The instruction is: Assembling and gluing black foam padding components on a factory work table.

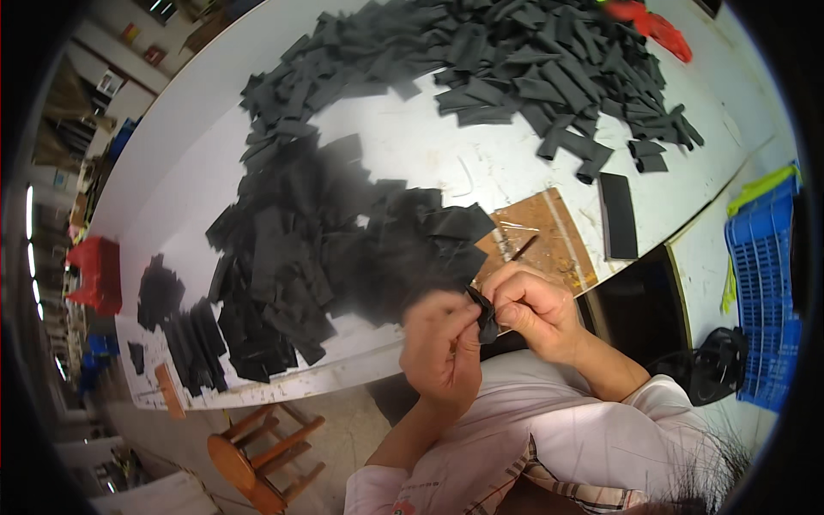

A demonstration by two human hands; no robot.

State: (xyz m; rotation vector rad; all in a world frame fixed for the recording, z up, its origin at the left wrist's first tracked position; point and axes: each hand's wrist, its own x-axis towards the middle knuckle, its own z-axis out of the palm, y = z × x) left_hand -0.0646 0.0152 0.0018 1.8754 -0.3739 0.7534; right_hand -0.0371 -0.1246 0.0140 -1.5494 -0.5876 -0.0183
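Both hands meet at lower centre of frame, just off the near tabletop [403, 146] edge. Left hand [439, 348] and right hand [534, 311] both pinch one small black strip [485, 316] between them; each grip is closed on it, fingertips tight, strip folded/creased between thumbs. Strip looks thin, matte black, prob. fabric or foam sheet; can't tell which. Judging by how it bends: light, soft, floppy, not fragile, not slippery. Best held at the ends w/ fingertips, since the middle just buckles.

Just beyond the right hand, a brown board [549, 245] lies on the tabletop w/ a thin dark tool [524, 248] on it. Right of the board, a flat black rectangle [618, 215]. Left-centre: big loose heap of black pieces [318, 249]. Far upper frame: second, wider pile [515, 60] of strips, red item [657, 26] at top right. Blue crate [768, 283] at right edge, wooden stool [257, 455] lower left.
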